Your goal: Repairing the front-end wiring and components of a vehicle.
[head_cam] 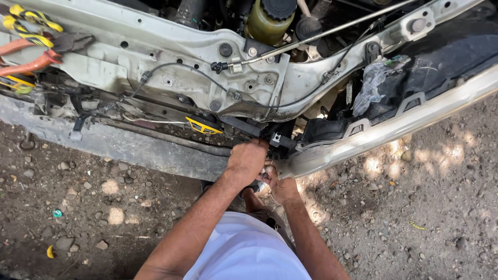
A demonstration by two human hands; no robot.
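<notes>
Both hands (262, 173) gripping bumper edge (311, 158)

Yellow clip (203, 126); orange-handled pliers (31, 57)

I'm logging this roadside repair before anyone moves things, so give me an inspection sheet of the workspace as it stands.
Surface: bare gravel ground, stony, sun-dappled.
Job's things: stripped car front; black bracket beside the loose bumper strip.
Clutter: pliers with orange handles and yellow-handled tools on the frame; crumpled plastic.
Hands: left hand and right hand close together under the bracket; what they grip is hidden.
Cables: black cable looping across the panel; metal rod.
Surroundings: yellow fluid tank in the engine bay.
</notes>
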